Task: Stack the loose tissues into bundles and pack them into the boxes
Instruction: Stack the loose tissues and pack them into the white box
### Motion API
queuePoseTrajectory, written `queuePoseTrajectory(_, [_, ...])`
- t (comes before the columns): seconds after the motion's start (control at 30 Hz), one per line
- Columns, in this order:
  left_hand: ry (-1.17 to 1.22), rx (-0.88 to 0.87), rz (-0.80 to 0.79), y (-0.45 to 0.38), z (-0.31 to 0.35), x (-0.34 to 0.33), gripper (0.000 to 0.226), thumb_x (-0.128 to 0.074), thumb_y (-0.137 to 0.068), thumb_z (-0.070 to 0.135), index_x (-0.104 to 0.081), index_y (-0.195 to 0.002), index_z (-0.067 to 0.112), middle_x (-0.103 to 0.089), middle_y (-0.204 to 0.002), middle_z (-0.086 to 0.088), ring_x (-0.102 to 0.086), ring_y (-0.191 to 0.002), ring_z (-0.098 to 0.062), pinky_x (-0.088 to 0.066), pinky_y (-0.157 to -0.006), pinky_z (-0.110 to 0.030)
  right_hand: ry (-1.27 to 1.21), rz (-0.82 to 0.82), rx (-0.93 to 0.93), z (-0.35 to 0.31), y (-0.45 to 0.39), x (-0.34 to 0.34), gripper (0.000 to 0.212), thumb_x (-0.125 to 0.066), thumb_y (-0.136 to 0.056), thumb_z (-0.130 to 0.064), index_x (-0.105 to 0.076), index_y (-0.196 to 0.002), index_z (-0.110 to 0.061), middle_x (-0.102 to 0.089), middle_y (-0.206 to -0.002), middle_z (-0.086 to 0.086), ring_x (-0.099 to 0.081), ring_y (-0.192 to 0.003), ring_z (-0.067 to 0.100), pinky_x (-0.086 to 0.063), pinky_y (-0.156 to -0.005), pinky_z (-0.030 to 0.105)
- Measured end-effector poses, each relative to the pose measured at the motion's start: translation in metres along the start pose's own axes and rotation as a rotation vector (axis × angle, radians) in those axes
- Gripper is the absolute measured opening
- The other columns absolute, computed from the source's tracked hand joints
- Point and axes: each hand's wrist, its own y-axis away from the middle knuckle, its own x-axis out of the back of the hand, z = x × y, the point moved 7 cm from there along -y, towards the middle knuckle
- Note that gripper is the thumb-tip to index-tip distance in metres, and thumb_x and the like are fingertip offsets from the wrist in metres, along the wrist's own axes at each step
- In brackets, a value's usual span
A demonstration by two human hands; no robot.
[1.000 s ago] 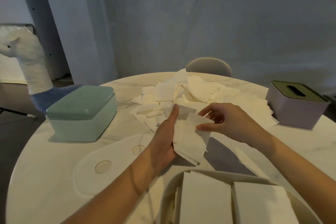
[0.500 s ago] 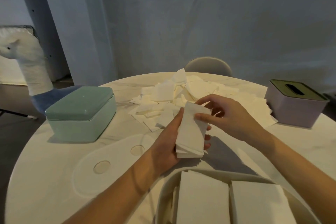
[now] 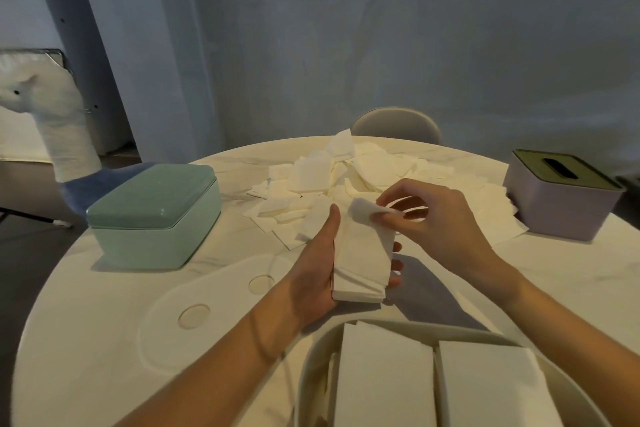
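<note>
A stack of white tissues point(image 3: 362, 260) lies in my left hand point(image 3: 317, 274), held above the middle of the round table. My right hand point(image 3: 433, 218) pinches the far end of the top tissue and curls it up. Behind my hands a heap of loose tissues point(image 3: 349, 177) spreads over the table's far side. A cream open box point(image 3: 311, 367) at the near edge holds two neat tissue bundles point(image 3: 384, 378) side by side. A mint-green lidded box point(image 3: 156, 215) stands at the left, and a lilac tissue box point(image 3: 561, 194) with a slotted lid at the right.
A flat cream lid with two round dimples point(image 3: 207, 305) lies on the white table point(image 3: 86, 340) near my left forearm. A chair back point(image 3: 394, 123) rises beyond the far edge. A white plush animal point(image 3: 52, 114) stands on the floor at the left.
A loosely held, fanned tissue was folded down onto the stack in my left hand. My right hand moved up to the stack's far end and now lifts the top tissue's edge.
</note>
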Motion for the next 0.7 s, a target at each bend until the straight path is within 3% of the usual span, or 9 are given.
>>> queuePoseTrajectory(0.1, [0.03, -0.016, 0.008, 0.0, 0.002, 0.003, 0.072, -0.048, -0.087, 0.079, -0.063, -0.117, 0.015, -0.072, -0.107, -0.013, -0.068, -0.099, -0.03, -0.058, -0.091, -0.049, -0.014, 0.015, 0.012, -0.003, -0.003, 0.008, 0.012, -0.074, -0.087, -0.035, -0.067, -0.095, -0.033, -0.066, -0.093, -0.025, -0.064, -0.091, -0.006, -0.052, -0.076, 0.005])
queuePoseTrajectory(0.2, [0.158, 0.056, -0.045, -0.002, 0.0, 0.005, 0.071, -0.038, -0.093, 0.077, -0.06, -0.13, 0.02, -0.069, -0.115, -0.015, -0.067, -0.099, -0.031, -0.048, -0.104, -0.055, -0.334, -0.165, -0.101, -0.011, -0.003, 0.012, 0.026, -0.075, -0.083, -0.034, -0.07, -0.106, -0.022, -0.074, -0.094, -0.011, -0.071, -0.091, 0.008, -0.056, -0.073, 0.015])
queuePoseTrajectory(0.3, [0.168, 0.09, -0.114, -0.002, 0.002, 0.003, 0.071, -0.023, -0.099, 0.073, -0.052, -0.138, 0.022, -0.072, -0.11, -0.013, -0.075, -0.09, -0.03, -0.063, -0.081, -0.048, -0.57, -0.353, -0.212, -0.019, 0.003, 0.005, 0.04, -0.075, -0.075, -0.034, -0.07, -0.113, -0.02, -0.075, -0.098, -0.005, -0.073, -0.093, 0.017, -0.056, -0.072, 0.018])
queuePoseTrajectory(0.33, [0.16, 0.088, -0.124, -0.002, 0.003, 0.002, 0.072, -0.022, -0.099, 0.072, -0.05, -0.141, 0.021, -0.072, -0.111, -0.014, -0.075, -0.091, -0.03, -0.065, -0.076, -0.046, -0.546, -0.373, -0.226, -0.018, 0.005, 0.001, 0.038, -0.075, -0.076, -0.035, -0.07, -0.112, -0.022, -0.075, -0.097, -0.007, -0.073, -0.093, 0.015, -0.056, -0.071, 0.017])
queuePoseTrajectory(0.43, [0.151, 0.115, -0.163, 0.002, 0.0, -0.006, 0.083, -0.028, -0.093, 0.082, -0.055, -0.143, 0.021, -0.066, -0.122, -0.018, -0.068, -0.106, -0.034, -0.06, -0.088, -0.05, -0.241, -0.31, -0.215, -0.005, 0.005, -0.008, 0.025, -0.081, -0.08, -0.039, -0.072, -0.103, -0.032, -0.074, -0.086, -0.02, -0.072, -0.084, 0.002, -0.052, -0.066, 0.009])
queuePoseTrajectory(0.5, [0.162, 0.134, -0.188, 0.005, -0.002, -0.012, 0.084, -0.043, -0.089, 0.082, -0.061, -0.138, 0.017, -0.064, -0.119, -0.019, -0.067, -0.104, -0.034, -0.059, -0.088, -0.048, -0.184, -0.25, -0.213, 0.002, 0.005, -0.011, 0.022, -0.083, -0.079, -0.038, -0.073, -0.097, -0.032, -0.074, -0.081, -0.022, -0.071, -0.078, 0.001, -0.05, -0.063, 0.007])
queuePoseTrajectory(0.6, [0.064, 0.08, -0.131, 0.009, 0.0, -0.014, 0.057, -0.071, -0.092, 0.048, -0.059, -0.134, 0.012, -0.07, -0.105, -0.017, -0.071, -0.089, -0.027, -0.061, -0.08, -0.039, -0.123, -0.187, -0.156, 0.01, 0.003, -0.013, 0.017, -0.081, -0.081, -0.036, -0.074, -0.096, -0.031, -0.074, -0.085, -0.02, -0.071, -0.081, 0.001, -0.051, -0.066, 0.008])
queuePoseTrajectory(0.7, [0.06, -0.022, 0.022, 0.006, 0.006, -0.001, 0.042, -0.073, -0.092, 0.015, -0.062, -0.131, 0.003, -0.074, -0.098, -0.017, -0.071, -0.08, -0.024, -0.063, -0.073, -0.036, 0.029, -0.078, -0.168, 0.036, -0.003, -0.004, 0.021, -0.077, -0.086, -0.038, -0.071, -0.104, -0.029, -0.071, -0.099, -0.017, -0.068, -0.085, 0.002, -0.052, -0.069, 0.008])
